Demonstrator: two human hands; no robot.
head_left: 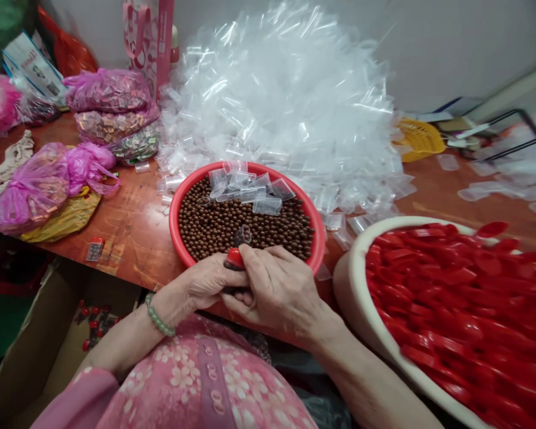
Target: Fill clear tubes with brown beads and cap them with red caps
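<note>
Capping seems the step in hand, as left hand (209, 279) and right hand (282, 287) together clasp a red-capped container (234, 260) by the near rim of the red basin (174, 221), calling next for firm, even pressure.

Red flashing now: small red-capped plastic container (235, 258); red round plastic basin (175, 223), dark-brown round balls (214, 223); bright-red plastic pieces (451, 316) against cream oval tub (356, 262); pink cloth garment (268, 393), white floral print; green beaded bracelet (159, 323); reddish-brown wooden surface (131, 229).
</note>
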